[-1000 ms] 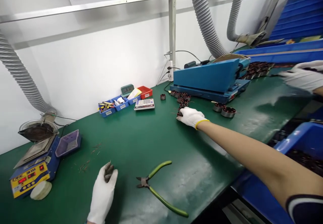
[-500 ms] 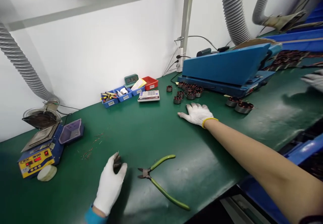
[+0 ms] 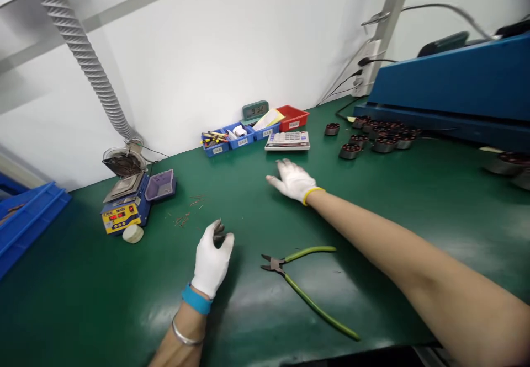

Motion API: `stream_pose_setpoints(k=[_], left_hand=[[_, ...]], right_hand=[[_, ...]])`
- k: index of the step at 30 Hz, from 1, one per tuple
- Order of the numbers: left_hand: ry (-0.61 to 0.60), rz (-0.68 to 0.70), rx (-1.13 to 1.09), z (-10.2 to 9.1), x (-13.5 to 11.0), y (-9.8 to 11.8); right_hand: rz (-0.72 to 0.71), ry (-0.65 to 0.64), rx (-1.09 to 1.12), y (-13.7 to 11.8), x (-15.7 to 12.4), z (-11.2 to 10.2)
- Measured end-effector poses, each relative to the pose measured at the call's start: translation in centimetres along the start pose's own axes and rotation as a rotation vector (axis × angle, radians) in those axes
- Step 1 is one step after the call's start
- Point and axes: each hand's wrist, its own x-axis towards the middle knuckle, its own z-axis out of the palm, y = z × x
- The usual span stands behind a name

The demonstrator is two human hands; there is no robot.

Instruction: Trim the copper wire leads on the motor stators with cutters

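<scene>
My right hand (image 3: 293,181), in a white glove with a yellow cuff, reaches over the green table with its fingers spread and nothing in them. It is just in front of the calculator (image 3: 288,141). My left hand (image 3: 212,259), also gloved, hovers left of the cutting pliers, thumb and fingers curved apart, the fingertips dark; I make out nothing held. Green-handled cutting pliers (image 3: 276,265) lie on the table with their handles spread, touched by neither hand. Several copper-wound motor stators (image 3: 385,143) stand at the right, beyond my right hand.
A blue-yellow soldering pot (image 3: 124,209), a purple tray (image 3: 161,185) and a round pale pad (image 3: 133,233) are at left, near wire scraps (image 3: 182,219). Small blue bins (image 3: 241,142), a red bin (image 3: 293,124) and a clock (image 3: 255,110) line the wall. A blue machine (image 3: 455,80) stands right.
The view has swung left, bringing a blue crate in at the left edge. My right hand has moved left, away from the stators and toward the calculator. My left hand stays beside the pliers.
</scene>
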Motion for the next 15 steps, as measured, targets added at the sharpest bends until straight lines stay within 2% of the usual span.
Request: stream_pose_setpoints(k=[3,5,8,10,11,13,15], left_hand=[[0.050,0.065,0.034,0.1,-0.1,0.3],[0.076,0.112,0.044,0.0,-0.2,0.3],[0.093,0.134,0.042,-0.3,-0.1,0.1],[0.109,0.116,0.045,-0.7,-0.1,-0.1],[0.109,0.111,0.055,-0.8,-0.1,-0.1],[0.135,0.104,0.136,-0.7,-0.2,-0.2],[0.075,0.113,0.276,-0.2,-0.3,-0.6]], right_hand=[[-0.002,-0.031,0.031,-1.0,1.7,0.0],[-0.092,-0.080,0.080,-4.0,2.0,0.5],[-0.243,-0.148,0.185,-10.2,1.0,0.8],[-0.295,-0.191,0.271,-13.2,-0.4,0.1],[-0.296,-0.203,0.316,-13.9,-1.2,-0.6],[-0.233,-0.185,0.390,-13.3,-3.4,-2.6],[-0.132,-0.130,0.422,-10.2,-7.0,-5.1]])
